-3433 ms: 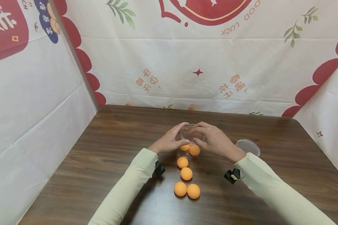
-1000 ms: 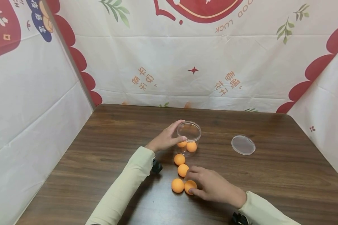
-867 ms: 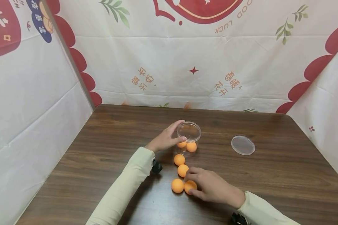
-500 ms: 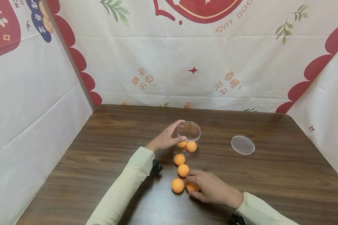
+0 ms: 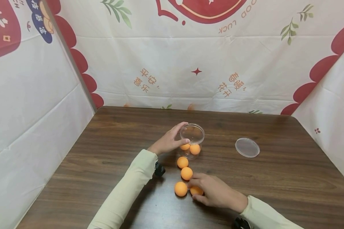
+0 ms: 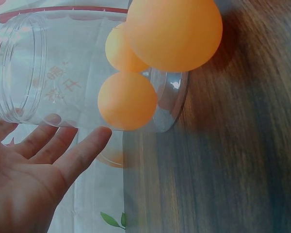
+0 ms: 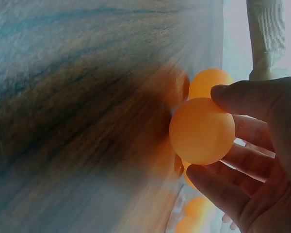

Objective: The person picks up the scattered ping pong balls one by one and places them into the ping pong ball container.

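A clear plastic jar (image 5: 192, 135) stands uncovered on the table with orange ping-pong balls (image 5: 195, 149) at its bottom. My left hand (image 5: 167, 141) holds it from the left, thumb near the rim and fingers along the far side; the left wrist view shows those fingers (image 6: 82, 150) against the clear wall. On the table, my right hand (image 5: 218, 192) has thumb and fingers around the nearest-right ping-pong ball (image 7: 202, 131), partly hidden from the head camera. Left of it sits another ball (image 5: 181, 189). Two more balls (image 5: 186, 173) lie in a line toward the jar.
A clear round lid (image 5: 247, 147) lies flat on the wooden table (image 5: 126, 133), right of the jar. Behind the table hangs a printed white cloth (image 5: 172, 63), and similar cloth covers the left and right sides.
My right hand has left the jar and come down to the near balls. Its ball has shifted slightly right, away from its neighbour. My left hand stays at the jar.
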`<state>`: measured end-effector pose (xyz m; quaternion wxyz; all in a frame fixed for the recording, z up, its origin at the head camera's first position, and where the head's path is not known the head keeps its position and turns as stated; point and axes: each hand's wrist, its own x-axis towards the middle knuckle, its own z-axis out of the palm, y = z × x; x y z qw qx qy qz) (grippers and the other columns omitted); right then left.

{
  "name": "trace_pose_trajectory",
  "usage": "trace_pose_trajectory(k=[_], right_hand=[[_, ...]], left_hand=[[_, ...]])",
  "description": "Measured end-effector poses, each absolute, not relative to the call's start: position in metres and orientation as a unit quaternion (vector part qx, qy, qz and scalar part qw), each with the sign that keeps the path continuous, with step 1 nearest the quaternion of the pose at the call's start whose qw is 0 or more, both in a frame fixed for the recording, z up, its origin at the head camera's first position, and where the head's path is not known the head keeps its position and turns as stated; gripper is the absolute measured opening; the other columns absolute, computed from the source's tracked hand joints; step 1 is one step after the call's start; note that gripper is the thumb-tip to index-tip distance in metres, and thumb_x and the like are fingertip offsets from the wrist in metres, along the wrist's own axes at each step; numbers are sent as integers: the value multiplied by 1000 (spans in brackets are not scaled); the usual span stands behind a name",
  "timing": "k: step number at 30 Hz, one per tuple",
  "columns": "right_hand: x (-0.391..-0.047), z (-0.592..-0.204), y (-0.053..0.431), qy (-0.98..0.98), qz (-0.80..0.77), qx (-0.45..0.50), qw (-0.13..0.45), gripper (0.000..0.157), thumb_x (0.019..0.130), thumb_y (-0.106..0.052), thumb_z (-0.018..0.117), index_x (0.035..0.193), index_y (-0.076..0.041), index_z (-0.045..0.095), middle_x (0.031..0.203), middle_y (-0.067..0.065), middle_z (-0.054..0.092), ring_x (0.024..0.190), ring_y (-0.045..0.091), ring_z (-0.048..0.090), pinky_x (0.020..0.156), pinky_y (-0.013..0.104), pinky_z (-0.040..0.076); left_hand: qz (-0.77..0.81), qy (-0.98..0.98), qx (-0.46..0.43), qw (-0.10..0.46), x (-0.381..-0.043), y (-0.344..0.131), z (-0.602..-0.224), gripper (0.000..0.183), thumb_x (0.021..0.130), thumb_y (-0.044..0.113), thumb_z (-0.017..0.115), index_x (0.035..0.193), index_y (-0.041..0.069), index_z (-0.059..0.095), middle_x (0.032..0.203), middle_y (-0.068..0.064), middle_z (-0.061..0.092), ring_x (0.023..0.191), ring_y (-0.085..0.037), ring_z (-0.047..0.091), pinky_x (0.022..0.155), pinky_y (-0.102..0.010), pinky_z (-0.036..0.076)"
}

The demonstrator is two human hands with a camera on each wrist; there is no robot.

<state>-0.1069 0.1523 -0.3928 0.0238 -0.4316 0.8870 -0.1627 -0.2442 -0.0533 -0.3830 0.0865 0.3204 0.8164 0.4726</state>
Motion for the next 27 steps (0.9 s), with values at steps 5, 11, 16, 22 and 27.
trace_pose_trajectory(k=[5, 11, 16, 22, 27], right_hand=[[-108, -387, 155, 892, -157, -423, 24, 23, 80, -16, 74, 102, -15, 68, 104, -7, 59, 81, 2, 54, 69, 25, 51], [-112, -373, 159, 902, -137, -409, 21, 26, 81, -19, 74, 105, -11, 68, 101, -4, 59, 75, 2, 49, 65, 23, 49], [-118, -362, 161, 905, -132, -404, 23, 30, 81, -19, 74, 108, -8, 67, 97, -5, 58, 71, 1, 46, 61, 20, 46], [-124, -349, 160, 905, -136, -403, 7, 26, 82, -18, 73, 106, -9, 67, 98, -5, 59, 73, 1, 48, 62, 21, 47], [-134, -333, 159, 898, -136, -416, -34, 23, 81, -19, 74, 102, -12, 67, 102, -3, 61, 74, 4, 53, 65, 24, 49]], left_hand=[[471, 818, 318, 87, -245, -53, -384, 68, 93, 27, 61, 149, 15, 25, 150, -11, 36, 138, -23, 36, 106, -46, 39], [471, 818, 317, 92, -245, -53, -384, 69, 93, 30, 60, 150, 14, 23, 150, -11, 35, 139, -24, 35, 106, -47, 38], [475, 815, 319, 90, -246, -53, -383, 68, 93, 28, 61, 149, 14, 25, 150, -12, 36, 139, -25, 36, 106, -48, 38], [473, 816, 320, 90, -245, -53, -382, 68, 93, 25, 60, 149, 11, 25, 149, -15, 36, 138, -27, 37, 105, -48, 39], [472, 816, 322, 89, -244, -54, -383, 68, 93, 25, 60, 149, 11, 25, 149, -14, 36, 138, -27, 37, 106, -48, 38]])
